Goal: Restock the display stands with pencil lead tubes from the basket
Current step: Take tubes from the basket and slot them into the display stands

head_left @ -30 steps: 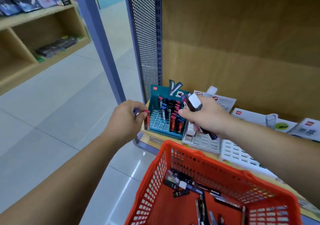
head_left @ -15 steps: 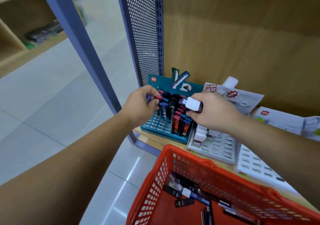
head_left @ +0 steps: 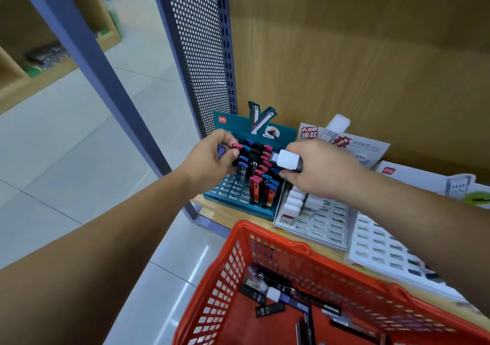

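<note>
A wooden shelf board with a wood-grain back panel fills the right of the frame. A perforated metal panel stands at upper centre and a tiled floor lies at left. On the board a teal display stand sits just beside a white display stand. The teal stand's right and back slots hold upright red-, blue- and black-capped tubes. At lower right the orange basket holds loose lead tubes lying flat. The left hand pinches a red-capped tube between thumb and fingertips over the teal stand's back rows; one second earlier it held this tube by the stand's front-left corner. The right hand is curled round a white-capped tube, cap pointing left over the teal stand's right edge; one second earlier the tube stood tilted above the white stand. Both hands match their positions of half a second ago.
</note>
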`<action>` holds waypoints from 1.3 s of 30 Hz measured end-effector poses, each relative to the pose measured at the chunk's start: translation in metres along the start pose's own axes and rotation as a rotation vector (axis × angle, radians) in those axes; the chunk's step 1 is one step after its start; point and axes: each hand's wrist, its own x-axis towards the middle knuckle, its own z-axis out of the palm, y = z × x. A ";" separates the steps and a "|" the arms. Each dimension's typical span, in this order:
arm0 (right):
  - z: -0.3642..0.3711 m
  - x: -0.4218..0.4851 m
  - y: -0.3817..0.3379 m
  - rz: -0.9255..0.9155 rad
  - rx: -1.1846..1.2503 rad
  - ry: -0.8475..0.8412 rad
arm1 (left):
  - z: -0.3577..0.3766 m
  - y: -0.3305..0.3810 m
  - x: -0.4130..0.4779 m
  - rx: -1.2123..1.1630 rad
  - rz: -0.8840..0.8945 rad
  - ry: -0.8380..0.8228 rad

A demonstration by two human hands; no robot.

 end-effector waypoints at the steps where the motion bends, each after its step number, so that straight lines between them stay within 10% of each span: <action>1: 0.000 -0.002 0.002 0.001 -0.010 0.007 | 0.001 -0.001 0.000 -0.010 0.001 0.001; 13: -0.026 -0.013 0.019 0.055 -0.040 -0.137 | 0.020 0.015 0.002 0.048 0.056 -0.101; 23: -0.003 0.007 -0.009 -0.043 0.222 0.238 | 0.005 0.004 0.020 0.173 0.203 -0.024; 39: 0.005 0.013 0.006 -0.013 0.302 0.099 | -0.001 -0.006 0.019 0.160 0.243 -0.046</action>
